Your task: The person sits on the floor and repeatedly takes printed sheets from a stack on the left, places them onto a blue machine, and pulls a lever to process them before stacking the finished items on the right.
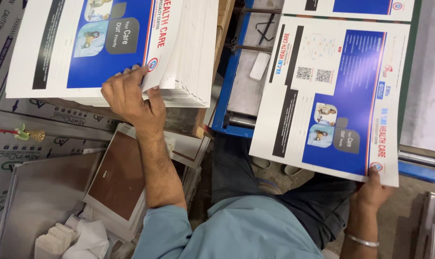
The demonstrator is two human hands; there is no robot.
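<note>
Left hand [128,98]: it rests on the near edge of the stack of printed sheets [188,52], fingers curled and pinching the corner of the top sheet [90,43].
Right hand [371,192]: the fingers hold closed on the near corner of a single printed sheet [330,96], at the right over the blue machine frame [229,86].
Sheet look: white card with a large blue panel, a black strip, small photos and red lettering.
Stack place: far left, on a wooden support.
Near left: a brown board [116,175] lies flat.

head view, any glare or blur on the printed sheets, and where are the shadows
Head view: even light, no strong glare on the stack of printed sheets or the single sheet; left hand and right hand look sharp; shadow under the stack's edge.
</note>
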